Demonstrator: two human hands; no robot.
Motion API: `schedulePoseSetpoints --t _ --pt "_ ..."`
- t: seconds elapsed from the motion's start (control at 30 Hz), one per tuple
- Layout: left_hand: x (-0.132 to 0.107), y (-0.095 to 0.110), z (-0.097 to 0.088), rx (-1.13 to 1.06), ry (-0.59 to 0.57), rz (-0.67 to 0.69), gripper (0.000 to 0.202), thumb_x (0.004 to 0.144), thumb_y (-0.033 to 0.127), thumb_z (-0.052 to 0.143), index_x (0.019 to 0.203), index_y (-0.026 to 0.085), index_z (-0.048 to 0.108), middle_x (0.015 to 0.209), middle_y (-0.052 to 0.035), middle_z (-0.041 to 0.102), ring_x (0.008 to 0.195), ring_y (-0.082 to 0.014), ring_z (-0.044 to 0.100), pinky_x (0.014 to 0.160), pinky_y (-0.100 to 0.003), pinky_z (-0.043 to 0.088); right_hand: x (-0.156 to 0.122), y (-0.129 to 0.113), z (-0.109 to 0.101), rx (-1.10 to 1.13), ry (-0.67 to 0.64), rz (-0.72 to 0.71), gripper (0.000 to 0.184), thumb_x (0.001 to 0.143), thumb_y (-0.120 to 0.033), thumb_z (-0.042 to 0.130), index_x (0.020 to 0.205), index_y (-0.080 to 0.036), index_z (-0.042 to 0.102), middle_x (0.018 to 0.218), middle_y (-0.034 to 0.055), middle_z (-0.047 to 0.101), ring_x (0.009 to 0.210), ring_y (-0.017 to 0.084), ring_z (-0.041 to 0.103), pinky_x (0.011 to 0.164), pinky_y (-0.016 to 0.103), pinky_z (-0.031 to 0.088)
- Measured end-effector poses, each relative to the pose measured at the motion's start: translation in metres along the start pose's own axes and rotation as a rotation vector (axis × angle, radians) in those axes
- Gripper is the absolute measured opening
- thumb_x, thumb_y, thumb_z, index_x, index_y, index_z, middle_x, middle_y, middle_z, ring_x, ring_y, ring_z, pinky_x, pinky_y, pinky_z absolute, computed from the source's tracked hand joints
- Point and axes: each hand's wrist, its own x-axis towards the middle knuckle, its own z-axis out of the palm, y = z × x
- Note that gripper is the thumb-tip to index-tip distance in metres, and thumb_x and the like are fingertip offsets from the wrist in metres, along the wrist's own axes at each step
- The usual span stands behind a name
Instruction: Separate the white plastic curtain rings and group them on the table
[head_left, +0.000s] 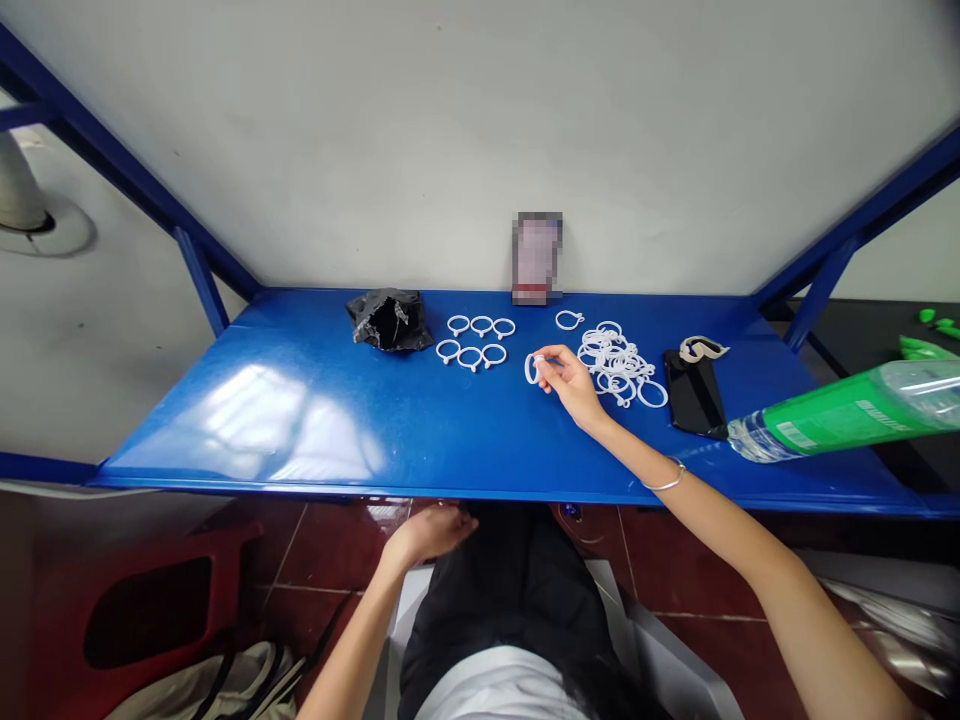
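My right hand is over the blue table, thumb and fingers pinched on a white plastic ring that is turned nearly edge-on. To its right lies a loose heap of similar white rings, each with a small eyelet. One single ring rests just behind the heap. Left of the held ring, more rings lie flat in two rows of three, their eyelets facing toward me. Below the table's front edge, my left hand rests on my lap, fingers loosely laid out and holding nothing visible.
A crumpled black plastic bag sits open at the back left of the blue table. A blurred-out upright device leans on the wall. At right are a black phone, a beige strap-like piece and a green-labelled bottle.
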Motion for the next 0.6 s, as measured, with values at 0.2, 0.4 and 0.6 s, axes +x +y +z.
schedulePoseSetpoints --t 0.2,0.4,0.6 --pt "-0.02 0.085 -0.026 0.123 -0.257 0.441 0.032 0.097 0.039 0.052 0.117 0.018 0.068 0.114 -0.0107 0.071 0.104 -0.022 0.068 0.093 -0.032 0.053 -0.001 0.0 0.0 -0.02 -0.003 -0.036 0.032 0.08 -0.049 0.073 0.094 -0.022 0.064 0.081 0.0007 0.065 0.07 0.013 0.063 0.067 0.028 0.051" --pt "0.072 0.1 -0.071 0.335 0.564 0.471 0.07 0.084 0.046 0.071 0.143 0.023 0.042 0.146 -0.0145 0.048 0.124 -0.0274 0.055 0.093 -0.037 0.053 -0.002 -0.006 0.0 -0.029 -0.007 -0.057 0.035 0.077 -0.05 0.076 0.091 -0.021 0.063 0.076 0.0006 0.066 0.071 0.015 0.065 0.072 0.031 0.054" --pt "0.139 0.073 -0.078 0.277 0.484 0.552 0.057 0.09 0.052 0.061 0.131 0.013 0.054 0.125 -0.016 0.063 0.108 -0.0244 0.063 0.085 -0.034 0.056 0.001 -0.001 -0.006 -0.035 0.016 -0.093 0.033 0.079 -0.05 0.075 0.089 -0.021 0.063 0.079 0.0011 0.067 0.07 0.014 0.065 0.07 0.029 0.055"
